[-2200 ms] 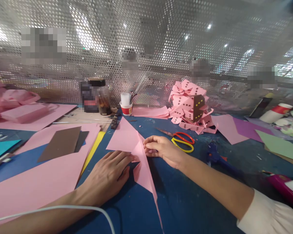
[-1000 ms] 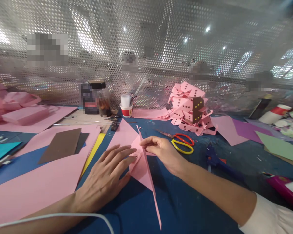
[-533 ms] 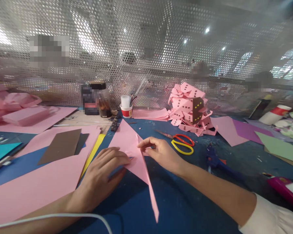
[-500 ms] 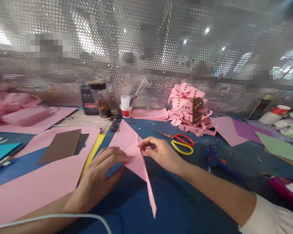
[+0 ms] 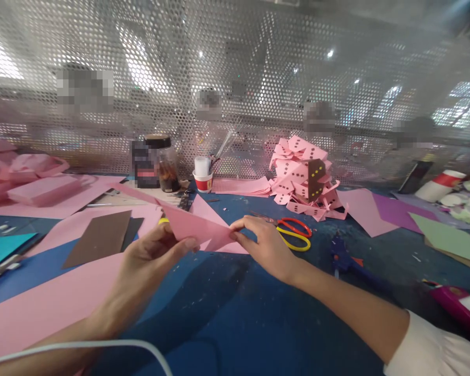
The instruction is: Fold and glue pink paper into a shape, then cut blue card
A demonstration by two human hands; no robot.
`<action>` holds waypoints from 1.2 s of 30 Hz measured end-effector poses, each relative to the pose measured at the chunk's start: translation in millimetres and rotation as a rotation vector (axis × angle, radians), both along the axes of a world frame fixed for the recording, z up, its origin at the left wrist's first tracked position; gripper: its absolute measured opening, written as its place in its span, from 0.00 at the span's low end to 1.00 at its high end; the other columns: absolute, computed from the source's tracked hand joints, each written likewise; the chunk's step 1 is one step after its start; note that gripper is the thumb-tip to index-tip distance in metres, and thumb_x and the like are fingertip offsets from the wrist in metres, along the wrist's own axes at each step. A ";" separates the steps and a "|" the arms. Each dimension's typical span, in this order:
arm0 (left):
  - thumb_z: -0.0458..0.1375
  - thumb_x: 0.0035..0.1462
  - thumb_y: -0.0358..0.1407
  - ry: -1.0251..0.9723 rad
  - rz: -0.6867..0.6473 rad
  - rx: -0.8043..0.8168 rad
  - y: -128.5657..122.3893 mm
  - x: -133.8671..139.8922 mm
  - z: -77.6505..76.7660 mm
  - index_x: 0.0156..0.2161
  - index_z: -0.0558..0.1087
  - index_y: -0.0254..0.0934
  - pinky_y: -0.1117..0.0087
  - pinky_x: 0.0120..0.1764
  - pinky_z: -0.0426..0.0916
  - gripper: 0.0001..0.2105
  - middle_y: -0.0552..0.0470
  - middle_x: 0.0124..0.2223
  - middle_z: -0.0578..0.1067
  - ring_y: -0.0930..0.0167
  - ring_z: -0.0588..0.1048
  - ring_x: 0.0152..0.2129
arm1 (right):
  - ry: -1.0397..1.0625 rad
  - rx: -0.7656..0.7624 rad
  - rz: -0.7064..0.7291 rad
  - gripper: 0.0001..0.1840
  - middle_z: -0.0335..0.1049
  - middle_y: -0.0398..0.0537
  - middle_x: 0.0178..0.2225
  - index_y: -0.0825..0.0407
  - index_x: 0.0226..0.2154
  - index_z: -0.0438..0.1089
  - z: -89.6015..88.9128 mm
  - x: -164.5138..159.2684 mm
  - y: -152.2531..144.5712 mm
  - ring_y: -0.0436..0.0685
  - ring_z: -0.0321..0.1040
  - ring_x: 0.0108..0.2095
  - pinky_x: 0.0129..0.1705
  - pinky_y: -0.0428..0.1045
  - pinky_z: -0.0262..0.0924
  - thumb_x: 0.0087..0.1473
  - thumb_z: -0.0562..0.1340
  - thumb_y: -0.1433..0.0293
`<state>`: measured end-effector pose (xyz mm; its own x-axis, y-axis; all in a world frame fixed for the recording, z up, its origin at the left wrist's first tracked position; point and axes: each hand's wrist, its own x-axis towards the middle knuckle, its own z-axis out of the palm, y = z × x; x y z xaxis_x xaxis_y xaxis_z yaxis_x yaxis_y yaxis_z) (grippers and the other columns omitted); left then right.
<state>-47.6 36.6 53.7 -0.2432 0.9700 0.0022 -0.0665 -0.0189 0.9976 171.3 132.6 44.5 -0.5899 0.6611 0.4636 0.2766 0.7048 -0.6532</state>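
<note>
The left hand [image 5: 149, 263] and right hand [image 5: 264, 245] grasp a folded pink paper [image 5: 198, 227] above a blue table [image 5: 227, 324], the left pinching its lower edge between thumb and fingers, the right nipping its right-hand tip. The piece appears creased but unfinished, its panels angled rather than flat, though how much folding remains cannot be told. Beyond lie scissors [image 5: 296, 241] and a heap of dark-dotted pink paper pieces [image 5: 293, 172].
</note>
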 end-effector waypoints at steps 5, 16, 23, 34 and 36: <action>0.72 0.51 0.41 -0.115 -0.026 -0.088 11.0 -5.6 -12.5 0.40 0.78 0.39 0.78 0.31 0.72 0.13 0.53 0.35 0.81 0.72 0.79 0.30 | -0.024 -0.045 -0.007 0.08 0.78 0.46 0.39 0.47 0.40 0.76 8.4 3.0 3.6 0.56 0.73 0.41 0.48 0.51 0.63 0.64 0.61 0.65; 0.68 0.57 0.39 -0.122 -0.150 -0.026 19.7 -11.2 -20.9 0.39 0.80 0.37 0.70 0.47 0.74 0.09 0.50 0.40 0.81 0.68 0.79 0.41 | -0.067 -0.299 -0.030 0.10 0.78 0.42 0.34 0.50 0.34 0.77 8.4 4.6 9.4 0.53 0.72 0.36 0.40 0.47 0.60 0.62 0.61 0.64; 0.69 0.56 0.41 -0.198 -0.148 -0.051 20.1 -11.0 -23.1 0.38 0.81 0.38 0.75 0.42 0.75 0.08 0.52 0.38 0.83 0.71 0.80 0.36 | -0.117 -0.363 0.029 0.10 0.78 0.43 0.33 0.51 0.34 0.77 7.6 5.4 9.8 0.53 0.72 0.36 0.39 0.47 0.59 0.61 0.61 0.64; 0.72 0.52 0.40 -0.231 -0.111 -0.092 19.4 -8.8 -21.3 0.32 0.81 0.36 0.76 0.36 0.75 0.09 0.52 0.31 0.81 0.73 0.78 0.30 | -0.148 -0.381 0.052 0.11 0.77 0.42 0.34 0.51 0.34 0.77 7.9 7.0 8.8 0.54 0.70 0.36 0.39 0.47 0.59 0.62 0.60 0.64; 0.71 0.53 0.40 -0.236 -0.109 -0.088 20.1 -9.9 -22.3 0.34 0.81 0.37 0.77 0.35 0.75 0.09 0.53 0.32 0.81 0.73 0.78 0.30 | -0.165 -0.372 0.046 0.11 0.77 0.43 0.34 0.51 0.34 0.77 7.5 6.9 8.5 0.54 0.70 0.36 0.39 0.48 0.59 0.62 0.60 0.64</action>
